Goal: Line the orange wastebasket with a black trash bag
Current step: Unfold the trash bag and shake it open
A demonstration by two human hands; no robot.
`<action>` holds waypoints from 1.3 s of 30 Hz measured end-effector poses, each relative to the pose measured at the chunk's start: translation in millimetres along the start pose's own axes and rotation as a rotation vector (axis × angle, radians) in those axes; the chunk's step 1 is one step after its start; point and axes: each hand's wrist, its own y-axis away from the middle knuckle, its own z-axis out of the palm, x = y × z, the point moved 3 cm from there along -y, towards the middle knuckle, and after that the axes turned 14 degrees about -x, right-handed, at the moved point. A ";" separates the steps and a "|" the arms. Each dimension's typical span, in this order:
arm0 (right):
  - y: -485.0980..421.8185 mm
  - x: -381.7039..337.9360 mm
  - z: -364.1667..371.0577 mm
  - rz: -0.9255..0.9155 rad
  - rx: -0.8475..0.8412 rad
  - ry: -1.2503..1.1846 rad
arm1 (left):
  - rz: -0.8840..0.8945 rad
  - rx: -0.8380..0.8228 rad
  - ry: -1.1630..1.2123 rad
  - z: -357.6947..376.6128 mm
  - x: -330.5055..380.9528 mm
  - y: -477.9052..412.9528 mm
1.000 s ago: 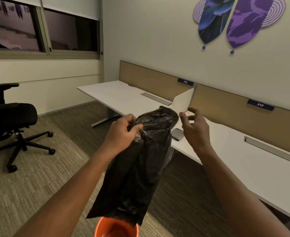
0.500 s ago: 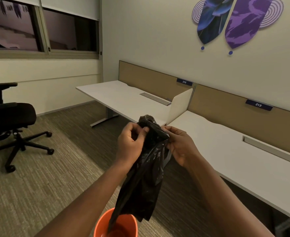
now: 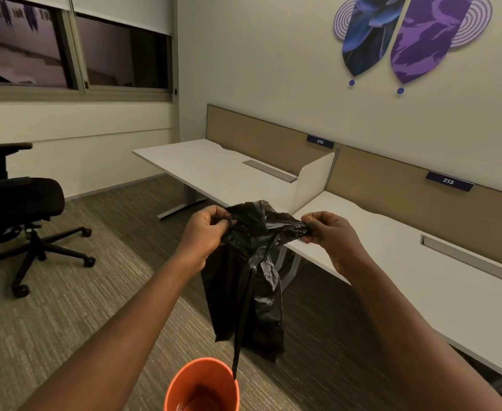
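Bag, black and crinkled, hangs in the air between the two hands, in front of the person and above the floor. Its top edge is stretched sideways, and the rest falls down in loose folds. The left hand pinches the left end of the top edge, with the fingers closed on the plastic. The right hand pinches the right end in the same way, thumb and fingers pressed together on the film. Both arms are bare and reach forward from the bottom corners of the view.

A thin black strip from the bag goes down lower than the rest, and its tip reaches the rim of the wastebasket. I cannot tell if the tip touches the rim or only hangs in front of it. The wastebasket is orange and round, it stands on the carpet at the bottom edge of the view, below the bag, and its opening faces up. No bag lines it yet.

Behind the hands there is a long white desk with beige panels along the wall, with small signs 212 and 213. A black chair on wheels stands at the left, well apart from the wastebasket.
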 end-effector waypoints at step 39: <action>18.1 22.8 104.5 -0.154 -0.335 0.694 | -0.351 -0.261 -0.051 20.2 -3.8 -17.8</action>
